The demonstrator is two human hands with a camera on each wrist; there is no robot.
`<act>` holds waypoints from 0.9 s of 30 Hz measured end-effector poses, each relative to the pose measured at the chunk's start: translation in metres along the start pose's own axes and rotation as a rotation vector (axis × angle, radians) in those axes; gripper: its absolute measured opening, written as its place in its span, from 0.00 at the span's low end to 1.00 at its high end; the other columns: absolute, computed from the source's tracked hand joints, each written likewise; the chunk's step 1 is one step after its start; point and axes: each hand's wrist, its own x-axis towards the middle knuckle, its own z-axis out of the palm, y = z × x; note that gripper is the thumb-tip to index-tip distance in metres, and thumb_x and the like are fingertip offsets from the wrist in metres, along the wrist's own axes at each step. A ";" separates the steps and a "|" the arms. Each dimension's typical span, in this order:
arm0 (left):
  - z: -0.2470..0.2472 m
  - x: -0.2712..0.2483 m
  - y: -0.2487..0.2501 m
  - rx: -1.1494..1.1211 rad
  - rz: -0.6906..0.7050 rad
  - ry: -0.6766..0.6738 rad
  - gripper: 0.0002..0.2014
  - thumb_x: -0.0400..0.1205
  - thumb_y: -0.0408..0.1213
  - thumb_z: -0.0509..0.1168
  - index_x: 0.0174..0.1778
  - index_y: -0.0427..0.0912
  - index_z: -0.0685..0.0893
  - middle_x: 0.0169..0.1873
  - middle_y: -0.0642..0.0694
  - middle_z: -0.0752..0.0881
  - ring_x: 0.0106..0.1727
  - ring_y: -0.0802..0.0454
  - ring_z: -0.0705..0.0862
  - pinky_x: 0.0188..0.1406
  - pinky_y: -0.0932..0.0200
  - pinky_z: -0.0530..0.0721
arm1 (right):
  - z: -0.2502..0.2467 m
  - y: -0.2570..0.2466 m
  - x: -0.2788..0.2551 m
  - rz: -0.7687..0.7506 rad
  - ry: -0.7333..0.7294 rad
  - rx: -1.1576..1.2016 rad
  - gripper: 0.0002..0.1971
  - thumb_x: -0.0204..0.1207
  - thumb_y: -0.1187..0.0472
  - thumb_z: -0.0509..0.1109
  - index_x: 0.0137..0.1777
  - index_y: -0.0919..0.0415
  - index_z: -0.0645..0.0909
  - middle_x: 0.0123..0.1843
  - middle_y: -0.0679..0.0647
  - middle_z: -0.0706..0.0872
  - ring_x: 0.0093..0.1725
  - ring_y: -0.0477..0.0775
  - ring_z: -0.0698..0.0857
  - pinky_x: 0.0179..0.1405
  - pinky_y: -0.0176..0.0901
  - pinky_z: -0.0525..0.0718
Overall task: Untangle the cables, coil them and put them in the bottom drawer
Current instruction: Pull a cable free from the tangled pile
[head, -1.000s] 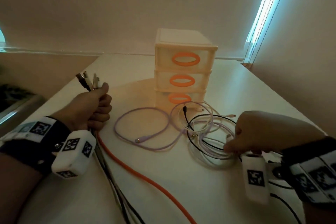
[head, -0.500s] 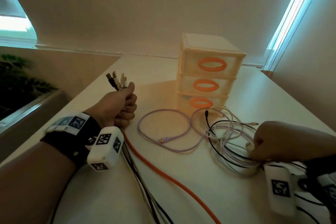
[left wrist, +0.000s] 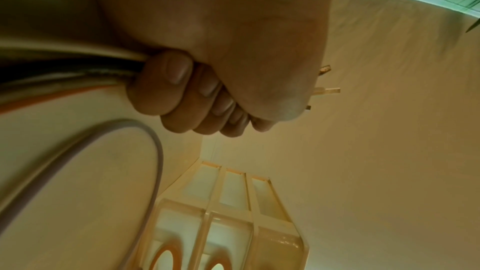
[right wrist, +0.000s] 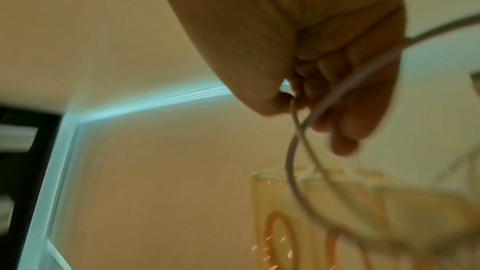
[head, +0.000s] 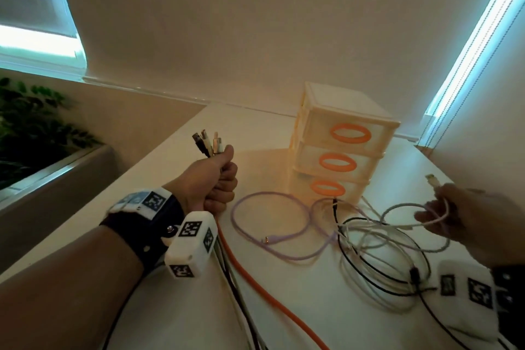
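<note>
Left grip (head: 211, 179) is a closed fist around a bundle of cable ends (head: 208, 143), thumb laid on top; the metal plugs fan out above the knuckles, and in the left wrist view the fingers (left wrist: 179, 81) curl tightly over the cords, with plug tips showing past the hand. From under that fist the bundled cords run back toward the person along the white surface (head: 284, 293), among them a thick orange cable (head: 272, 297) that crosses the surface diagonally.

Right grip (head: 454, 219) is held above the surface to the right of the drawers, pinching a thin white cable (head: 403, 207) between thumb and fingers; a loop of it hangs from the hand, and its plug end (head: 431, 179) sticks up above the fingers. The right wrist view is blurred, but it shows the fingers (right wrist: 345, 122) curled with the thin cord crossing in front of them.

Between the two hands, loose cables lie in a tangle on the surface: a lilac cable (head: 270, 224) forms a wide loop just in front of the drawer unit, and white and black cables (head: 380, 273) overlap in several rings nearer the right wrist.

All three drawers of the cream drawer unit (head: 341, 150), each with an orange oval handle, are pushed in, including the bottom drawer (head: 326, 189).
</note>
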 end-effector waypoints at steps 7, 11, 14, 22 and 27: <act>0.027 -0.012 -0.002 0.013 0.133 -0.005 0.29 0.88 0.63 0.54 0.29 0.43 0.68 0.25 0.49 0.54 0.21 0.54 0.50 0.17 0.67 0.51 | 0.054 -0.010 -0.035 -0.183 -0.200 0.600 0.04 0.79 0.59 0.74 0.49 0.56 0.81 0.36 0.48 0.81 0.23 0.42 0.72 0.21 0.34 0.73; 0.057 -0.029 -0.005 0.074 0.219 -0.054 0.33 0.89 0.60 0.53 0.54 0.32 0.89 0.28 0.47 0.56 0.24 0.53 0.50 0.21 0.61 0.49 | 0.118 0.015 -0.068 -0.549 -0.219 0.112 0.12 0.83 0.75 0.62 0.55 0.59 0.81 0.44 0.49 0.88 0.29 0.46 0.78 0.26 0.38 0.76; 0.077 -0.039 -0.009 0.085 0.258 -0.090 0.29 0.86 0.59 0.56 0.58 0.37 0.90 0.29 0.46 0.55 0.25 0.52 0.50 0.22 0.60 0.51 | 0.145 0.038 -0.075 -0.711 -0.274 -0.126 0.13 0.82 0.73 0.68 0.52 0.52 0.81 0.40 0.46 0.88 0.31 0.47 0.86 0.29 0.36 0.82; 0.097 -0.038 -0.020 0.330 0.336 0.004 0.20 0.89 0.48 0.63 0.30 0.55 0.83 0.20 0.52 0.70 0.21 0.55 0.61 0.23 0.56 0.57 | 0.142 0.049 -0.072 -0.605 -0.392 -0.133 0.11 0.80 0.73 0.71 0.51 0.56 0.81 0.39 0.51 0.91 0.33 0.48 0.90 0.30 0.35 0.84; 0.082 -0.033 -0.017 0.054 0.302 0.027 0.22 0.91 0.50 0.59 0.55 0.34 0.88 0.25 0.49 0.58 0.23 0.54 0.52 0.20 0.61 0.52 | 0.127 0.050 -0.065 -0.644 -0.477 -0.434 0.03 0.83 0.57 0.72 0.47 0.48 0.83 0.35 0.47 0.89 0.32 0.43 0.86 0.32 0.31 0.79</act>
